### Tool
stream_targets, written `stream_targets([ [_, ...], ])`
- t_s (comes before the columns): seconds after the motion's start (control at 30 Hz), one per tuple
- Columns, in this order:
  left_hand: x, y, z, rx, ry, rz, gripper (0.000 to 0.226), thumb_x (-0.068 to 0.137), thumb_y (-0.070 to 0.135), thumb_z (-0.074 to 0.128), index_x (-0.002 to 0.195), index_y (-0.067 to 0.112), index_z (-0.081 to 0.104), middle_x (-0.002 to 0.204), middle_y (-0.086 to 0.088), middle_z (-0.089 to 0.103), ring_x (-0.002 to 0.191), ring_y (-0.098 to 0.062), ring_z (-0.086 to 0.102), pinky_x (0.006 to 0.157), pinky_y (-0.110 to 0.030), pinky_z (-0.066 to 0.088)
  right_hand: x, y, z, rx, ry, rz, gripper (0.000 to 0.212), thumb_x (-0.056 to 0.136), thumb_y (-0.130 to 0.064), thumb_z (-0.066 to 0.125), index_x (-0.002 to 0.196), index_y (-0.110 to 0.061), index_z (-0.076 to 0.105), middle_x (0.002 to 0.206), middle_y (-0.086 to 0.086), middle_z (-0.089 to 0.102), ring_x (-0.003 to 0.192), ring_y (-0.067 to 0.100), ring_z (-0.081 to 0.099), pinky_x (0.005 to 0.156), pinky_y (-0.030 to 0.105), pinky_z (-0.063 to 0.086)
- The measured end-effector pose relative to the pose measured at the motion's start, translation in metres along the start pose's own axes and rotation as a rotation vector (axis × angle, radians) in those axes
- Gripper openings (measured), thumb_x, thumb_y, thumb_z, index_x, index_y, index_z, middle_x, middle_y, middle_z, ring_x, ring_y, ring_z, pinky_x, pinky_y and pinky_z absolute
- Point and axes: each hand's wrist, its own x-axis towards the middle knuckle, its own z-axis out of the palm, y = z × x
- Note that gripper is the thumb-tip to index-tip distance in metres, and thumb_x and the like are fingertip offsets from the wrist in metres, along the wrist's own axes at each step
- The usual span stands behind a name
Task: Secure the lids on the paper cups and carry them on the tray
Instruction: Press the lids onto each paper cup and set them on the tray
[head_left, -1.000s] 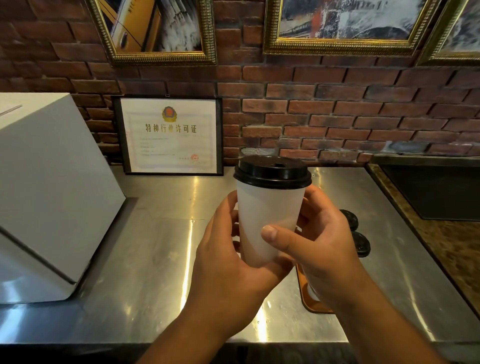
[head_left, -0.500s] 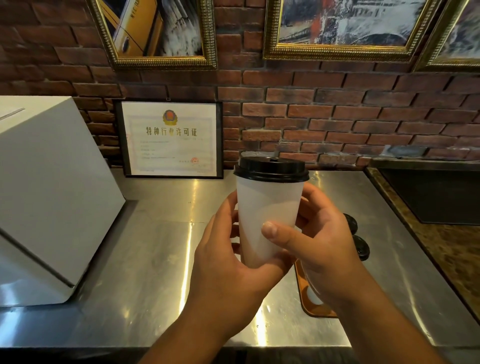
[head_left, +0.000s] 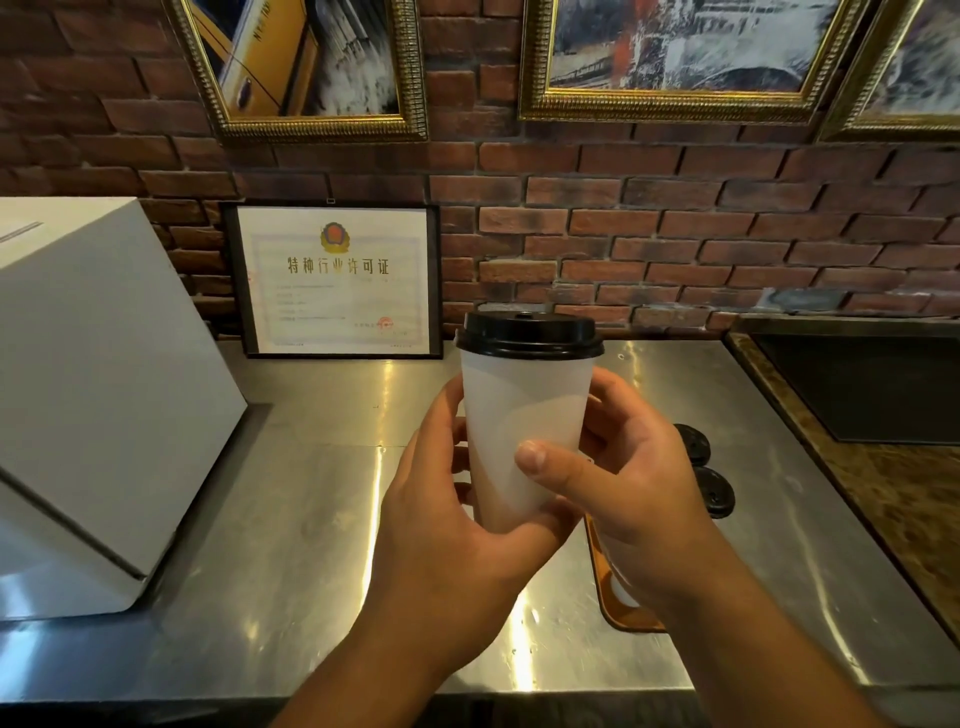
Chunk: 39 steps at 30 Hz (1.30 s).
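Observation:
A white paper cup with a black lid on top is held upright above the steel counter. My left hand grips its lower left side and base. My right hand wraps the right side, thumb across the front. Behind my right hand lies an orange-brown tray, mostly hidden, with a bit of another white cup on it. Two loose black lids lie on the counter to the right.
A big white box fills the left of the steel counter. A framed certificate leans on the brick wall. A dark sink set in a brown stone top sits at the right.
The cup and both hands have sunk slightly in view as the camera shifted; the grip is the same.

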Motion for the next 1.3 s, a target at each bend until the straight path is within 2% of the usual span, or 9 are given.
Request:
stream_targets([
  [0.23,-0.002,-0.003,0.003,0.040,0.022,-0.023,0.099,0.052,0.085,0.074,0.136,0.078,0.021,0.125,0.044,0.050,0.116,0.016,0.051,0.062,0.002,0.045,-0.002,0.006,-0.001,-0.009,0.049,-0.027,0.076,0.064,-0.040,0.096,0.126,-0.061,0.057,0.121,-0.024,0.069,0.116,-0.002,0.066,0.074,0.020,0.063],
  [0.4,-0.002,-0.003,0.002,0.064,0.038,-0.014,0.093,0.058,0.086,0.073,0.135,0.080,0.022,0.129,0.040,0.052,0.116,0.013,0.052,0.066,0.002,0.047,-0.001,0.006,-0.002,0.000,0.001,-0.012,0.077,0.064,-0.040,0.095,0.129,-0.056,0.057,0.125,-0.021,0.069,0.119,0.004,0.067,0.079,0.023,0.063],
  [0.53,-0.002,-0.004,0.002,0.063,0.019,-0.014,0.096,0.059,0.081,0.078,0.139,0.072,0.026,0.130,0.038,0.053,0.115,0.013,0.053,0.068,0.000,0.049,-0.002,0.004,-0.002,-0.013,-0.007,-0.016,0.073,0.068,-0.039,0.094,0.130,-0.053,0.058,0.123,-0.020,0.070,0.119,0.005,0.067,0.080,0.024,0.063],
  [0.73,-0.003,-0.005,0.004,0.072,0.015,-0.017,0.094,0.058,0.078,0.080,0.133,0.077,0.024,0.128,0.042,0.051,0.116,0.016,0.050,0.066,0.004,0.044,-0.003,0.006,-0.002,-0.042,0.029,-0.020,0.077,0.060,-0.043,0.096,0.125,-0.060,0.057,0.122,-0.024,0.069,0.116,0.000,0.067,0.076,0.021,0.063],
  [0.9,-0.004,-0.004,0.002,0.098,0.039,-0.024,0.094,0.052,0.090,0.064,0.136,0.074,0.027,0.131,0.040,0.053,0.114,0.008,0.057,0.075,-0.002,0.051,-0.002,0.005,-0.003,-0.047,-0.012,-0.006,0.083,0.059,-0.040,0.096,0.129,-0.058,0.054,0.123,-0.025,0.069,0.117,0.002,0.067,0.081,0.024,0.064],
  [0.97,-0.004,-0.004,0.001,0.099,0.035,-0.015,0.092,0.055,0.088,0.068,0.137,0.074,0.027,0.131,0.039,0.054,0.114,0.006,0.058,0.076,-0.004,0.051,-0.002,0.004,-0.003,-0.053,-0.038,-0.002,0.081,0.060,-0.042,0.093,0.130,-0.056,0.055,0.125,-0.022,0.069,0.119,0.005,0.067,0.084,0.027,0.064],
  [1.1,-0.004,-0.007,0.002,0.100,0.002,-0.011,0.097,0.060,0.071,0.081,0.143,0.065,0.030,0.132,0.036,0.054,0.114,0.006,0.058,0.079,-0.008,0.055,-0.001,0.005,-0.004,-0.062,-0.032,-0.015,0.081,0.058,-0.039,0.092,0.131,-0.051,0.058,0.124,-0.020,0.070,0.119,0.005,0.067,0.084,0.027,0.064],
  [1.17,-0.003,-0.007,0.003,0.109,0.006,-0.022,0.098,0.059,0.071,0.081,0.141,0.069,0.027,0.132,0.039,0.052,0.113,0.005,0.058,0.076,-0.004,0.052,0.000,0.006,-0.004,-0.058,-0.027,-0.026,0.079,0.057,-0.037,0.094,0.126,-0.055,0.059,0.122,-0.021,0.071,0.118,0.003,0.067,0.081,0.023,0.063],
  [1.3,0.001,-0.007,0.002,0.100,0.033,-0.029,0.092,0.058,0.076,0.078,0.131,0.082,0.023,0.126,0.045,0.051,0.117,0.015,0.052,0.069,0.007,0.041,0.002,0.011,-0.005,-0.077,-0.018,-0.053,0.082,0.062,-0.021,0.097,0.121,-0.063,0.059,0.121,-0.025,0.071,0.117,-0.002,0.066,0.080,0.017,0.061],
])
